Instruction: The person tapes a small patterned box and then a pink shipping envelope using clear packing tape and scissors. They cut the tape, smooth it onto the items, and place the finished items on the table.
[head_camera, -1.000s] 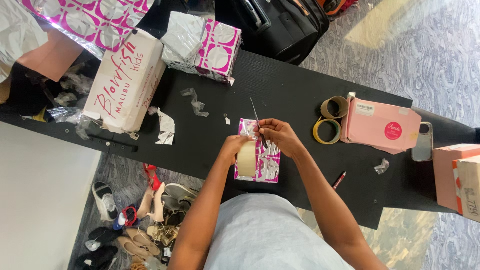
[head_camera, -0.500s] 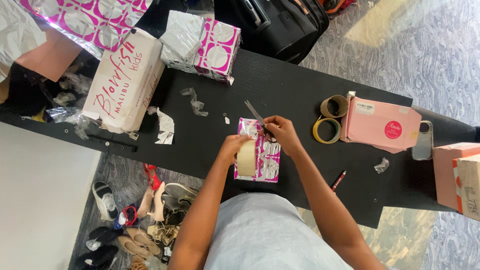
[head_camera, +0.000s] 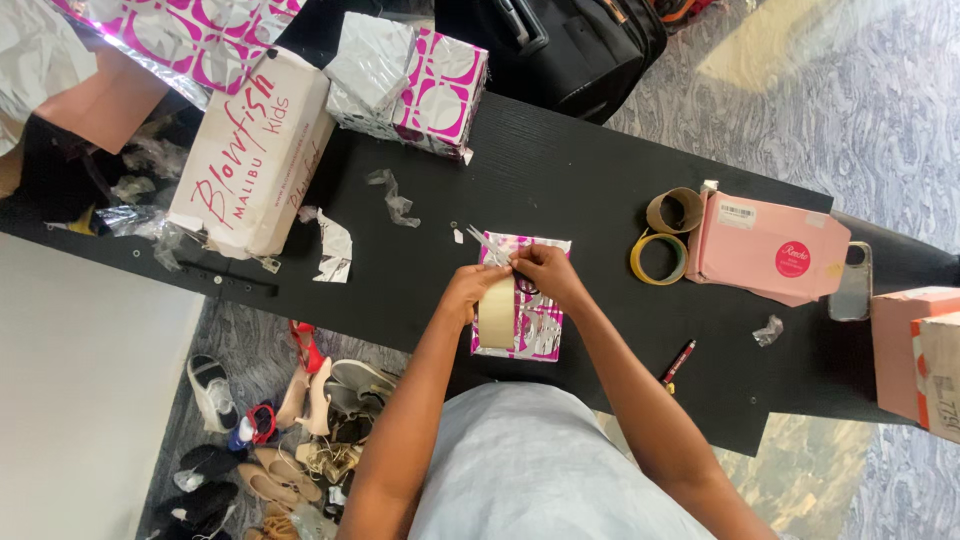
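Black surface (head_camera: 600, 200), centre, left to right. Left hand (head_camera: 468, 292): closed around a roll of clear tape (head_camera: 497, 311), held on edge over the left half of a small parcel wrapped in pink-and-silver paper (head_camera: 540, 330). Right hand (head_camera: 545, 274): pinched shut on scissors (head_camera: 487, 243) at the parcel's far edge, blades pointing up-left. The parcel's long axis runs away from the body; both hands touch it.

— Where's the small parcel (head_camera: 535, 300)?
— Mid-tabletop (head_camera: 560, 170), toward the near edge, tape roll (head_camera: 497, 311) on it.
— And to the right?
— Two tape rings (head_camera: 665, 235), then a flat box (head_camera: 770, 250). Shoebox (head_camera: 250, 150) lies at the left end, shoes (head_camera: 290, 420) on the floor below.
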